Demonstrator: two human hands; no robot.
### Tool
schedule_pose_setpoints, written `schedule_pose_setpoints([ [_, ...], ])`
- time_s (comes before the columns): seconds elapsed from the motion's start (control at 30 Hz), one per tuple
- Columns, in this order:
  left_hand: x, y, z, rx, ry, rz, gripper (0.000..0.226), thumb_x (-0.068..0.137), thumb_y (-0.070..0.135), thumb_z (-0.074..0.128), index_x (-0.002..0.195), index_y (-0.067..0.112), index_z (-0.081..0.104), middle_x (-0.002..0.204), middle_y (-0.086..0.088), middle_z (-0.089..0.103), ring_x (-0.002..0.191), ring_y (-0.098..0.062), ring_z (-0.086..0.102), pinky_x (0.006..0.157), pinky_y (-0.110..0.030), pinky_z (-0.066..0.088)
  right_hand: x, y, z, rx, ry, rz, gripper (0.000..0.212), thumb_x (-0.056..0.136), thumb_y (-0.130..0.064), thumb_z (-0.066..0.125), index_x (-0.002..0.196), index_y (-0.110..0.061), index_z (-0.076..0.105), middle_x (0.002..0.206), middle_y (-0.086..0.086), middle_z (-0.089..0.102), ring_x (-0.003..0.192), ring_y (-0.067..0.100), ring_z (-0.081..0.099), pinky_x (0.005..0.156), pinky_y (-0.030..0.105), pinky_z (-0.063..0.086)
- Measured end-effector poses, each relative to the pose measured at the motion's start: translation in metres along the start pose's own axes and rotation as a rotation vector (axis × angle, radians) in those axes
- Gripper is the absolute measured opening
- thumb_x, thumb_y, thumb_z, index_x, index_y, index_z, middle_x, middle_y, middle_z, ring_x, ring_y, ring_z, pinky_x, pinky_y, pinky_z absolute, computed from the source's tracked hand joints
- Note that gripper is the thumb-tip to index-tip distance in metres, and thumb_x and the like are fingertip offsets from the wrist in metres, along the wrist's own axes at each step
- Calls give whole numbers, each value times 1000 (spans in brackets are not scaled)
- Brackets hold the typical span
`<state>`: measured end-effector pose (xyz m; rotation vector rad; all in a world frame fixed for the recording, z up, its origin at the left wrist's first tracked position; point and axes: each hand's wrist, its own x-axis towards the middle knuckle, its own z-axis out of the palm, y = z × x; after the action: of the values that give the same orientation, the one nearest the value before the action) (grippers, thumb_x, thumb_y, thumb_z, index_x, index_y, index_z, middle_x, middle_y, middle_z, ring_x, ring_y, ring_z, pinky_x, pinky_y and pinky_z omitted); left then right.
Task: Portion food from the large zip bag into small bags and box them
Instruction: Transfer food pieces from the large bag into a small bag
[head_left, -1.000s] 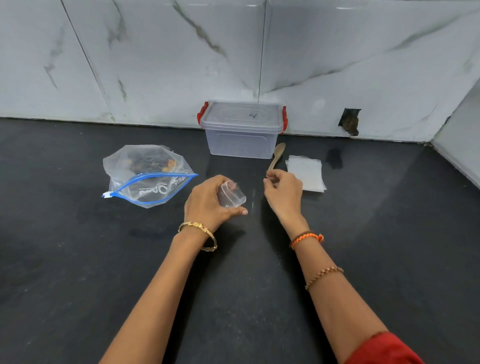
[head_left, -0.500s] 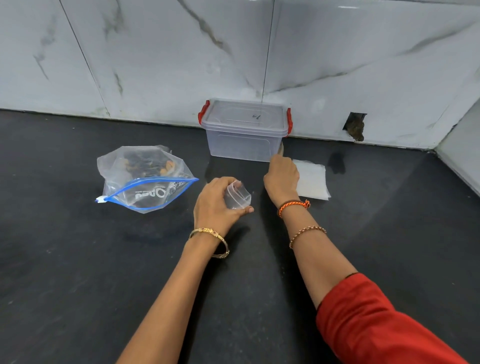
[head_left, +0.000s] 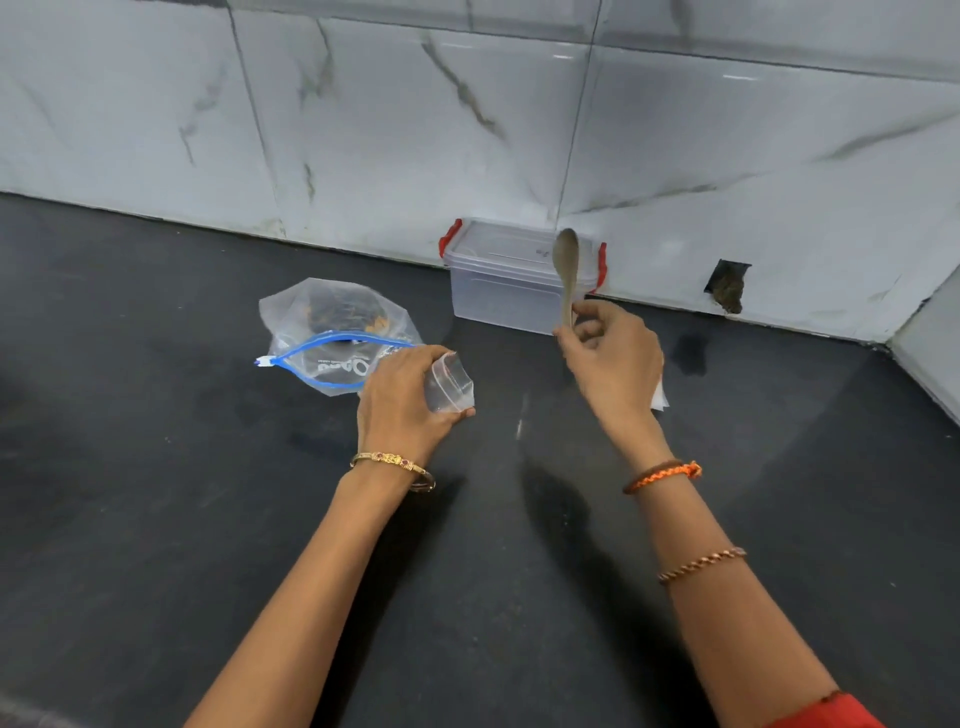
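The large clear zip bag (head_left: 332, 332) with a blue zip edge lies open on the black counter, dark and orange food inside it. My left hand (head_left: 402, 402) holds a small clear bag (head_left: 449, 384) open just right of the zip bag. My right hand (head_left: 610, 358) pinches the handle of a wooden spoon (head_left: 566, 270), bowl up, in front of the clear lidded box (head_left: 498, 280) with red clips at the wall. A stack of small bags (head_left: 660, 400) peeks out behind my right hand.
The black counter (head_left: 156, 467) runs to a white marble-tiled wall. A dark hole (head_left: 727, 286) sits in the wall right of the box. A side wall (head_left: 930, 353) closes the right corner.
My right hand reached to the spoon beside the box, picked it up and lifted it upright. My left hand kept hold of the small bag.
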<state>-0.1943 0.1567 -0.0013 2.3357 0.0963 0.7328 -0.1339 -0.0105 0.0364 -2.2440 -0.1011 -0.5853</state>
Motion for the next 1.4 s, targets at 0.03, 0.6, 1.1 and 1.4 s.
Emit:
schedule_pose_setpoints([
  [0.03,-3,-3,-8,16,19,-19,55,55,13,86,105,4,64,105,-13,66,101,-33,57,88,-36,40,-4,-3,-1,57,-26,-17,24,83,-25,66,105,-16,67,71,-6,62,68,11,58,68,24,43],
  [0.6,15,-55,-82,117,-99,-307,63,59,22,85,115,5,61,140,-12,39,127,-28,40,104,-28,29,-55,-31,62,-122,-235,-546,6,72,-15,70,74,-17,76,67,2,68,58,21,61,55,20,35],
  [1.1,44,-68,-86,29,54,-107,52,64,21,83,110,5,66,121,-8,57,108,-20,54,85,-11,31,-40,-87,131,-315,-93,-612,30,44,-7,92,60,-6,66,51,5,60,40,17,57,34,18,42],
  [1.4,42,-75,-83,-110,70,-28,47,61,14,84,105,5,68,111,-5,58,97,-8,49,81,-6,33,-14,-99,158,-458,-352,-470,24,97,-11,43,114,-4,58,109,13,64,99,28,61,82,34,48],
])
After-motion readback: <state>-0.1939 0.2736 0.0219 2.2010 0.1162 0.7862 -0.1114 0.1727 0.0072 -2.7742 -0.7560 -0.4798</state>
